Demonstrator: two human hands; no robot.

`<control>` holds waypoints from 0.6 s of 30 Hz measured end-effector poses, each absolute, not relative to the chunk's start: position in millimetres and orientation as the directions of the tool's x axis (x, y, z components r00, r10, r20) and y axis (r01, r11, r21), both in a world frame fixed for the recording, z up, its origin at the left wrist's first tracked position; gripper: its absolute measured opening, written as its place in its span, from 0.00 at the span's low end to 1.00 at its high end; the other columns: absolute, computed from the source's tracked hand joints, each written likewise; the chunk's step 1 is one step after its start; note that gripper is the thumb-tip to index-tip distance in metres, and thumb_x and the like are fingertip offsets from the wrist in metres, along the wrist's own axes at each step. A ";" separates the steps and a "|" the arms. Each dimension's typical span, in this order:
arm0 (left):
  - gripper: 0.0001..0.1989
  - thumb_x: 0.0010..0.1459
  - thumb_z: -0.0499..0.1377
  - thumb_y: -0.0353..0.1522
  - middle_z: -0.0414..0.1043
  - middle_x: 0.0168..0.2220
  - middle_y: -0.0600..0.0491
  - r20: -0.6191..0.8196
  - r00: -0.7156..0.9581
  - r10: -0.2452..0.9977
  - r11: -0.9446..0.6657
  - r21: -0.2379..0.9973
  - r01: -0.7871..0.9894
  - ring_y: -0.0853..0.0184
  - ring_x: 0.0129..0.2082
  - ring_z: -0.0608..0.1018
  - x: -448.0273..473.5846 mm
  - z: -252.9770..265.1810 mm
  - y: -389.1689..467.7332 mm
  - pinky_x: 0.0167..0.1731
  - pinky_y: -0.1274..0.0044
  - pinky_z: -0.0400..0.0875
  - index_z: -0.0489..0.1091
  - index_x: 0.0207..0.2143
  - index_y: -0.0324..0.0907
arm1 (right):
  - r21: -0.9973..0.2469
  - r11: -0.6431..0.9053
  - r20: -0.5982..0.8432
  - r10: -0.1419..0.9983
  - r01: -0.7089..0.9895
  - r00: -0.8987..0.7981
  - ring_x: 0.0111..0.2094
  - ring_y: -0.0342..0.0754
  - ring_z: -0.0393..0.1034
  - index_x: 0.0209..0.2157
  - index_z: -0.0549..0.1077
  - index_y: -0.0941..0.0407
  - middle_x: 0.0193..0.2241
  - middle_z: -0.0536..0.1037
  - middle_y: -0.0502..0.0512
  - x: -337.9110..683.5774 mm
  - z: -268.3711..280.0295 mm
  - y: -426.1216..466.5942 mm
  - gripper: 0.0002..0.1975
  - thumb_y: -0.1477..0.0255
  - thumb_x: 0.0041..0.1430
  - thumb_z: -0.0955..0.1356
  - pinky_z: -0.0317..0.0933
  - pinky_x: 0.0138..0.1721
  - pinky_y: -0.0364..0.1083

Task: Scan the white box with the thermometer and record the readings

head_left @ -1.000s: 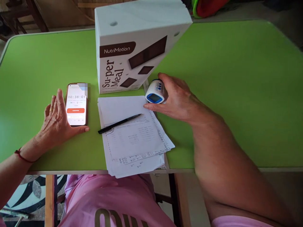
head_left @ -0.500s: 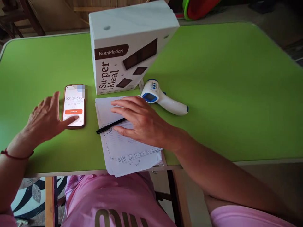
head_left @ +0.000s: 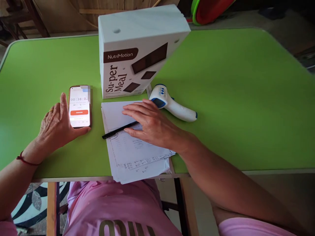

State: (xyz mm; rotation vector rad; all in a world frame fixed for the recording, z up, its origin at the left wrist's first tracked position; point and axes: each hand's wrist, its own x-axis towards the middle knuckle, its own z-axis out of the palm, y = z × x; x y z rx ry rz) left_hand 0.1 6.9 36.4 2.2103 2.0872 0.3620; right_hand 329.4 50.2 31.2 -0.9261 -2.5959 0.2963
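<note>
Left hand [head_left: 57,122]: spread, forefinger pointing up beside the left edge of the phone [head_left: 80,105], thumb stretched along its lower end.
Phone: face up and lit on the table [head_left: 233,98], in the crook between that forefinger and thumb.
Right hand [head_left: 154,124]: loosely spread, fingers slightly bent, over the papers [head_left: 142,154]; I cannot tell whether it touches them.
Pen [head_left: 118,130]: black, across the papers, one end out to the left of the right hand, the other hidden behind its fingers.
Thermometer [head_left: 180,110]: white and blue, just beyond the right hand, handle pointing right.
Box [head_left: 108,78]: upright, farther out than both hands.
</note>
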 end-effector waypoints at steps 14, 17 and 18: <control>0.69 0.49 0.72 0.56 0.62 0.70 0.25 0.091 0.026 0.996 -0.044 0.204 0.978 0.29 0.63 0.72 3.7 38.3 11.6 0.60 0.45 0.70 0.40 0.78 0.32 | -0.272 0.778 0.193 0.620 0.566 -0.760 0.63 0.64 0.74 0.60 0.76 0.55 0.62 0.79 0.66 330.7 30.9 51.3 0.19 0.71 0.69 0.69 0.62 0.66 0.69; 0.69 0.49 0.73 0.55 0.65 0.68 0.26 0.095 0.017 0.995 -0.035 0.194 0.980 0.31 0.62 0.73 4.8 38.5 11.3 0.60 0.47 0.71 0.41 0.78 0.32 | -0.271 0.782 0.191 0.615 0.561 -0.765 0.63 0.64 0.73 0.59 0.76 0.55 0.62 0.79 0.66 330.7 31.4 50.9 0.19 0.71 0.69 0.69 0.62 0.66 0.69; 0.70 0.48 0.73 0.55 0.66 0.68 0.26 0.098 0.015 0.995 -0.034 0.195 0.980 0.31 0.62 0.73 4.9 38.1 11.2 0.60 0.47 0.71 0.41 0.78 0.32 | -0.271 0.781 0.190 0.616 0.562 -0.765 0.63 0.65 0.73 0.59 0.76 0.54 0.62 0.79 0.66 330.7 31.5 50.8 0.19 0.71 0.69 0.70 0.62 0.66 0.69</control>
